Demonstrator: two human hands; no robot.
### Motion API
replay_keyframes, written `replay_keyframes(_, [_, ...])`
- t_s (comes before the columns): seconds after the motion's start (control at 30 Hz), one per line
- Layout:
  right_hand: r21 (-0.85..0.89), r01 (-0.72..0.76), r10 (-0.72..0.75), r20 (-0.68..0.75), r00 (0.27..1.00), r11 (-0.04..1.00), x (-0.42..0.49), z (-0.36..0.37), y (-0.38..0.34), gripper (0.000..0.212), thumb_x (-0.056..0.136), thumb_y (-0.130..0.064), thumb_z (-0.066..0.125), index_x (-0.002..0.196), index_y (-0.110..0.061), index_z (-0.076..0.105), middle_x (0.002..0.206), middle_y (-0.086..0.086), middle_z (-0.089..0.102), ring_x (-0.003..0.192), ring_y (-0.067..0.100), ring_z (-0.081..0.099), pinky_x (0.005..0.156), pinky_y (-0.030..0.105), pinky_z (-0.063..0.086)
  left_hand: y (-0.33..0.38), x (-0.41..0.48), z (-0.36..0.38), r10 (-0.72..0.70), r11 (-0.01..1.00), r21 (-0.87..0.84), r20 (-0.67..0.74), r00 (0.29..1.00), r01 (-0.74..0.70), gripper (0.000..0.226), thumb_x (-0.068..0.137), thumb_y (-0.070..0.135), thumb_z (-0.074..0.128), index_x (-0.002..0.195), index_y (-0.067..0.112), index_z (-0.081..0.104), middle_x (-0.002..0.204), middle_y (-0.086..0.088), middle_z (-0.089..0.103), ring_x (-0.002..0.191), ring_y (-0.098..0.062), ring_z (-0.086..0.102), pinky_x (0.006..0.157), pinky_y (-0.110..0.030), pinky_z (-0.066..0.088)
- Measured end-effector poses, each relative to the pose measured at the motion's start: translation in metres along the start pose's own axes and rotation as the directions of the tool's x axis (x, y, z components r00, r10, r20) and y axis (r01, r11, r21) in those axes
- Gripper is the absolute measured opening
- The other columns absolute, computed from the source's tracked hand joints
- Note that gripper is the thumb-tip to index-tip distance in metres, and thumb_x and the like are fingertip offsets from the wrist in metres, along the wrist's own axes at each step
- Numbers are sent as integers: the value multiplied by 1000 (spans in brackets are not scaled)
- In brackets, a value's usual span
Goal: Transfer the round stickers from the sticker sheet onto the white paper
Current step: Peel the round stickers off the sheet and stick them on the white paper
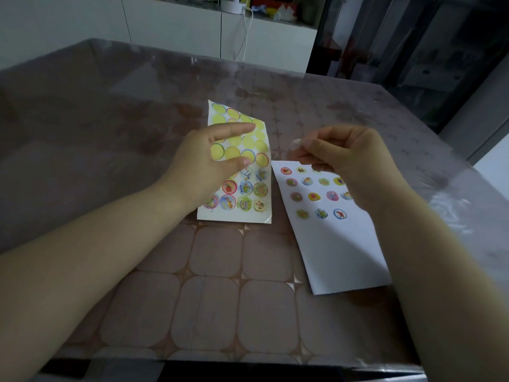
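Observation:
The sticker sheet [249,213] lies on the table at centre, its far end lifted. Yellow empty circles fill its upper part and several picture stickers remain in the lower rows. My left hand [209,161] holds the sheet, thumb on top and fingers stretched over it. The white paper [338,252] lies to the right with several round stickers [314,196] stuck on in rows. My right hand [344,153] hovers above the paper's far end and pinches a small round sticker [296,143] at its fingertips; the sticker is blurred.
The table [214,299] has a brown patterned cloth under clear plastic. A white cabinet [192,31] with a hanging cable stands behind the table. A dark glass-fronted cupboard [413,45] stands at the back right.

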State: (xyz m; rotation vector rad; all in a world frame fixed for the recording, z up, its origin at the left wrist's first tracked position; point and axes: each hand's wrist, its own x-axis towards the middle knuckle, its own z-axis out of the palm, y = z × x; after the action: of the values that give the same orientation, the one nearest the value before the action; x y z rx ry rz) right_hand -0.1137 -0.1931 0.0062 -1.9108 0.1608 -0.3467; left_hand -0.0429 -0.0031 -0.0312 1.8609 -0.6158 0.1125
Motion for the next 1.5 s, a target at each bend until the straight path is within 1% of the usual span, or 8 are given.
replay_keyframes(0.2, [-313,-9,27,52,998,950,-8,-32,-17,7,72,-28,74,78,-25,76,75,-6,74,80,16,68,84,26,55,1,-1,-1,-28,999,-16,13,1000,28,42,76,13,73,111,34,63,120,8,61,111,-3,56,100,-31,43])
replay_keyframes(0.33, [-458,-41,105,116,988,888,-14,-54,-23,9,69,-31,77,75,-25,76,72,-8,73,75,5,68,77,18,54,3,-2,0,-60,994,-94,14,998,61,40,75,12,73,107,34,64,119,10,61,110,-5,57,96,-25,46])
replay_keyframes(0.47, [-593,-171,288,108,951,787,-18,-74,-7,18,61,-26,83,77,-27,74,71,-5,73,78,11,68,80,27,53,4,-3,2,-94,974,-206,25,995,98,39,76,8,71,104,34,64,116,11,62,103,-4,61,86,-21,50])
replay_keyframes(0.73, [-451,-352,398,6,917,820,-36,-82,27,7,66,-23,78,72,-26,75,78,-9,71,71,9,57,64,22,45,7,0,5,-151,903,-404,14,988,144,62,85,-8,50,130,33,40,115,1,53,64,5,59,55,-11,44])
replay_keyframes(0.9, [-403,-377,415,6,910,834,-41,-77,28,5,70,-16,76,73,-19,74,62,-5,67,39,0,52,40,12,40,3,-1,5,-191,877,-440,51,980,194,66,85,-8,49,125,43,39,129,-1,50,95,-12,66,91,-44,50])
replay_keyframes(1.1, [-404,-394,412,-44,910,826,-40,-70,29,5,71,-16,77,71,-21,74,59,-10,66,43,2,57,38,10,41,3,0,6,-192,870,-444,98,977,215,67,86,-7,48,125,46,39,134,0,47,96,-13,66,83,-37,53])
replay_keyframes(1.3, [-450,-373,365,-109,925,811,-36,-69,33,33,67,-16,81,92,-20,61,81,-5,54,65,9,50,51,22,39,3,1,7,-198,841,-482,148,969,246,68,83,-8,46,118,49,43,132,-7,47,108,-33,58,98,-55,42])
replay_keyframes(1.5, [-476,-399,406,-94,909,784,-31,-70,38,36,70,-23,79,97,-18,55,85,-1,52,68,15,52,61,31,47,7,-1,8,-176,827,-500,207,962,259,75,76,-11,42,127,44,41,132,-13,47,99,-24,65,87,-40,52])
